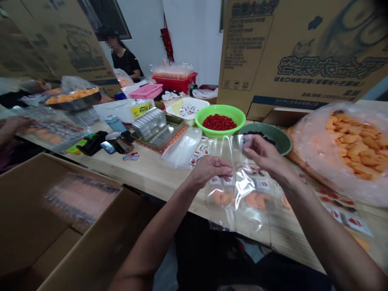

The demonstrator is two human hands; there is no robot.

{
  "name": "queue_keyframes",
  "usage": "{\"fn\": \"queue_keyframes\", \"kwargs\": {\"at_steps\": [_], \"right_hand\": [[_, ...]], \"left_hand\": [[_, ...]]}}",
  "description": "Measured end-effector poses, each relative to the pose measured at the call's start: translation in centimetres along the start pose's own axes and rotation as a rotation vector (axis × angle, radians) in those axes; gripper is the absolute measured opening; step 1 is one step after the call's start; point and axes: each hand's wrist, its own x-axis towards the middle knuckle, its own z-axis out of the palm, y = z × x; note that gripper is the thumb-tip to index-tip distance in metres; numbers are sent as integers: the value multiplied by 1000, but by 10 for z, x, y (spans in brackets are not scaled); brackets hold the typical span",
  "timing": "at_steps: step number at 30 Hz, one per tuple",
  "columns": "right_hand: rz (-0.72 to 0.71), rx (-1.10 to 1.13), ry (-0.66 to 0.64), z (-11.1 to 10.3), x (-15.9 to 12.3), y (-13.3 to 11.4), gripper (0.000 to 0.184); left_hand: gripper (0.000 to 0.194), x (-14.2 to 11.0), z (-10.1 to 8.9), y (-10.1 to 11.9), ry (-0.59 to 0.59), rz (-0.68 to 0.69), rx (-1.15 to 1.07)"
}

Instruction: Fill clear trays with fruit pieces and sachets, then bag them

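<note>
In the head view a clear plastic bag [233, 151] is held up over the table edge, shiny with reflections. My left hand [212, 170] is closed in a pinch at its left side. My right hand [262, 153] is closed at its upper right part, thumb against fingers. Through or behind the film show orange pieces [257, 201] and small white packets with red marks [263, 184]; whether they lie inside the bag I cannot tell. Just beyond my hands stand a green bowl of red pieces [220, 122] and a dark green bowl [283, 141] with dark pieces.
A big bag of orange pieces [360, 149] leans at the right. Stacked clear sleeves [182, 149], a metal tin [169, 141] and a tape dispenser [117, 141] sit to the left. An open carton [100, 242] stands below left. Another person's hand [13, 125] works at far left.
</note>
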Motion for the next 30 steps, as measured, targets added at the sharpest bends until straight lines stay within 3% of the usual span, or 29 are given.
{"fn": "queue_keyframes", "kwargs": {"at_steps": [2,5,8,17,22,24,26,28,30], "right_hand": [[-161,-225,63,-12,4,-7,56],[-337,-468,-91,-24,12,-26,45],[-362,-543,-221,-26,17,-38,21],[-437,-531,-120,-17,-5,-53,12],[-206,-154,-236,-24,-28,-68,27],[-102,-16,-326,-28,-35,-73,32],[-20,36,-454,-32,-40,-79,37],[38,14,-564,-35,-43,-83,38],[60,-29,-575,-36,-46,-84,38]], "left_hand": [[35,2,4,-6,34,6,44],[33,1,8,-7,24,34,68],[36,-4,12,-2,32,33,102],[47,-29,19,-3,92,19,122],[51,-46,24,-7,6,131,33],[42,-52,25,-5,-66,136,2],[37,-57,27,-2,-129,118,-14],[45,-61,29,1,-160,91,6],[49,-65,32,3,-148,71,60]]}}
